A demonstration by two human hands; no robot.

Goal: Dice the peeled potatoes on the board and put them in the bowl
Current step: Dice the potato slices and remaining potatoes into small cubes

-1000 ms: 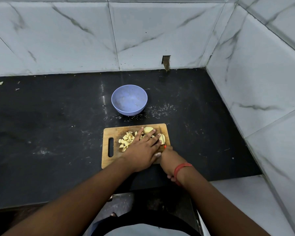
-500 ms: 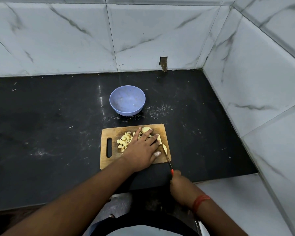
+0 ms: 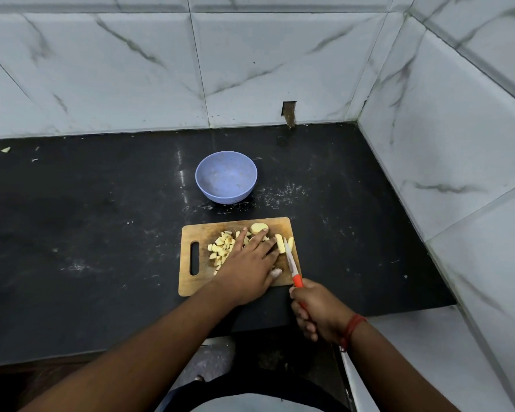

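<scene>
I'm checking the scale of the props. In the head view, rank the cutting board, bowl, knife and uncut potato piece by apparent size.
1. Cutting board
2. Bowl, though it lies farther away, so it looks smaller
3. Knife, handle partly hidden in the right hand
4. Uncut potato piece

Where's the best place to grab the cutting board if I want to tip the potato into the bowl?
Probably the slot handle at the cutting board's left end, reached from the left side. It is cut through the wood, clear of the diced potato, and the left hand is nearest.

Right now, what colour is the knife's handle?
Orange-red, seen in the head view where the knife handle sticks out above the right hand.
</scene>
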